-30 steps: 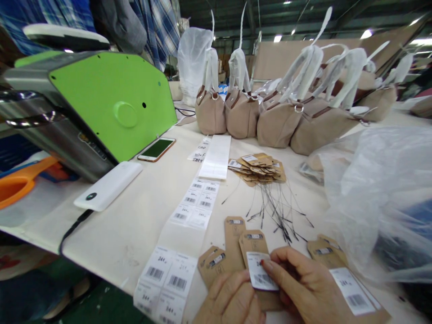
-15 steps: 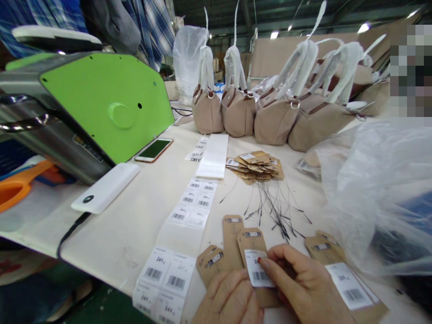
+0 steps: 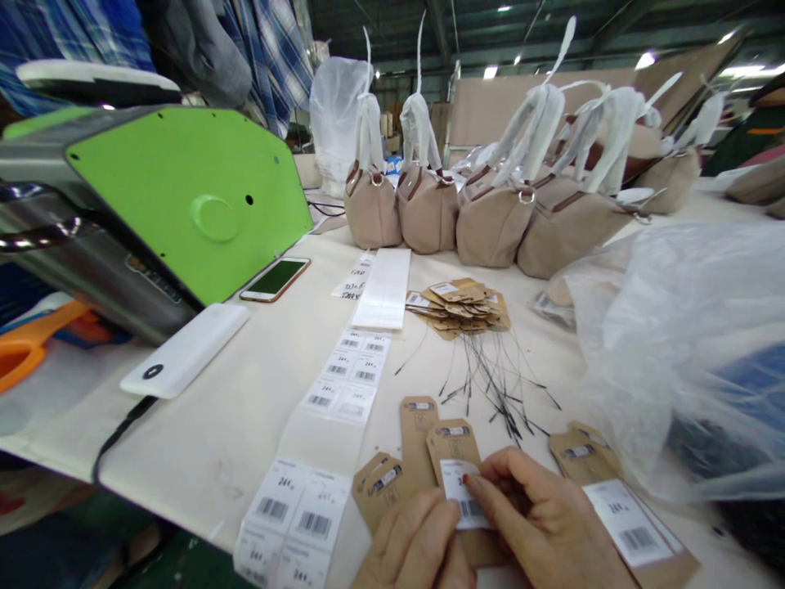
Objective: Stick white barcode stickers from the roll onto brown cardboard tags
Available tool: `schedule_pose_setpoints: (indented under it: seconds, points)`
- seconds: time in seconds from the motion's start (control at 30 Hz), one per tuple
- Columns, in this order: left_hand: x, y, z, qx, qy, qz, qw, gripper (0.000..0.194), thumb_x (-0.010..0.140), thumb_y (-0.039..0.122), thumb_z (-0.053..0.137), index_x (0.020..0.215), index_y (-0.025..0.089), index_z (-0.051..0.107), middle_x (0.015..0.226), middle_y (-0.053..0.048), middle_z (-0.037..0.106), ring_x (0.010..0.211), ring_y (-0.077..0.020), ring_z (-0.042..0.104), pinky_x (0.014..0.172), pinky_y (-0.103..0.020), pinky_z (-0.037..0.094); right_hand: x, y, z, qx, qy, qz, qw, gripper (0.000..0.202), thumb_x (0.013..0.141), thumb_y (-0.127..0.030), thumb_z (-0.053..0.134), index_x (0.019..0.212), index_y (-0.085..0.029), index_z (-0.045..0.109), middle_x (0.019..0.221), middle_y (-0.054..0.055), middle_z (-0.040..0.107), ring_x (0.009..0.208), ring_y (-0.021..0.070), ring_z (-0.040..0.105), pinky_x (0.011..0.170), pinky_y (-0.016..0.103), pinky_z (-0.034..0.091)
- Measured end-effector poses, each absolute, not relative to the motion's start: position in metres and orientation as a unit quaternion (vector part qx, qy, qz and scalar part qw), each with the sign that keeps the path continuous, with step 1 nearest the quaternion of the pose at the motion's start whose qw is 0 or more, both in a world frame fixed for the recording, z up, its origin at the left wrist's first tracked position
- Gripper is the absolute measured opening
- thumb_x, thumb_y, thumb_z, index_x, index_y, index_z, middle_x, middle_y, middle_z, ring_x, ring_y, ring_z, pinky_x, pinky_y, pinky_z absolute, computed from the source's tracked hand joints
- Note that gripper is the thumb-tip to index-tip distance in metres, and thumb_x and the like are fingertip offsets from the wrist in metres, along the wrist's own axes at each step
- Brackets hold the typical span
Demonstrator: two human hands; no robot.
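A brown cardboard hang tag (image 3: 454, 440) lies on the table before me, with a white barcode price sticker (image 3: 457, 483) on its face. My right hand (image 3: 545, 523) is closed, thumb and forefinger at the sticker's right edge. Curled against the left edge of the same tag, my left hand (image 3: 417, 544) partly covers it. More brown tags (image 3: 381, 487) fan out under and beside my left hand. A strip of price stickers (image 3: 298, 503) runs along the table to the left. On the right lie stickered tags (image 3: 631, 523).
Stacked tags (image 3: 459, 304) with thin black strings sit mid-table. Beige handbags (image 3: 371, 211) with wrapped handles line the back. Clear plastic (image 3: 668, 327) covers the right side. On the left are a green machine (image 3: 202, 196), a phone (image 3: 275, 279), a white device (image 3: 190, 348) and orange-handled scissors (image 3: 37, 343).
The camera view has shifted slightly, so more shows at the right. My left fingers have moved a little on the tag; my right hand stays at the sticker.
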State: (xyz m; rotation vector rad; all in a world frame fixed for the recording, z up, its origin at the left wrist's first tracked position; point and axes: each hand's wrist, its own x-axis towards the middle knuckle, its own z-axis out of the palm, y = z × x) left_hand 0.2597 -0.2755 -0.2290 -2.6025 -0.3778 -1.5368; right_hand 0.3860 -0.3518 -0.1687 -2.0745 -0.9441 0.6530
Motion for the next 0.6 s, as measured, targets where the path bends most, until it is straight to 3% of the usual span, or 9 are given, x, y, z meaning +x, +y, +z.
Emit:
schedule_pose_setpoints:
  seconds: [0.1, 0.27, 0.43, 0.6]
  points:
    - [0.262, -0.276, -0.236, -0.829, -0.121, -0.543, 0.056, 0.021, 0.084, 0.012, 0.047, 0.066, 0.018, 0.056, 0.081, 0.001, 0.067, 0.088, -0.0115, 0.065, 0.086, -0.024, 0.053, 0.384, -0.351, -0.166, -0.816, -0.363, 0.248, 0.375, 0.025, 0.079, -0.041, 0.051, 0.064, -0.022, 0.055, 0.052, -0.005, 0.058, 0.049, 0.0102, 0.055, 0.047, 0.019, 0.039]
    - [0.248, -0.274, -0.225, -0.905, -0.081, -0.415, 0.043, 0.013, 0.083, 0.013, 0.051, 0.076, 0.018, 0.061, 0.09, -0.001, 0.069, 0.095, -0.0135, 0.064, 0.086, -0.025, 0.053, 0.383, -0.349, -0.164, -0.82, -0.379, 0.224, 0.367, 0.024, 0.078, -0.04, 0.053, 0.061, -0.023, 0.053, 0.049, -0.005, 0.058, 0.044, 0.0104, 0.054, 0.043, 0.019, 0.038]
    - [0.241, -0.27, -0.208, -0.921, -0.078, -0.382, 0.01, 0.014, 0.083, 0.011, 0.051, 0.076, 0.017, 0.061, 0.093, -0.003, 0.069, 0.104, -0.0147, 0.06, 0.091, -0.026, 0.05, 0.386, -0.349, -0.165, -0.832, -0.401, 0.204, 0.325, 0.022, 0.08, -0.039, 0.05, 0.065, -0.024, 0.055, 0.054, -0.004, 0.062, 0.049, 0.012, 0.059, 0.047, 0.022, 0.041]
    - [0.245, -0.262, -0.203, -0.911, -0.022, -0.412, 0.029, 0.023, 0.086, 0.01, 0.041, 0.075, 0.015, 0.061, 0.088, -0.003, 0.07, 0.095, -0.0132, 0.064, 0.089, -0.024, 0.051, 0.384, -0.35, -0.167, -0.851, -0.428, 0.154, 0.263, 0.019, 0.08, -0.036, 0.049, 0.066, -0.024, 0.053, 0.054, -0.004, 0.062, 0.052, 0.0144, 0.061, 0.048, 0.024, 0.04]
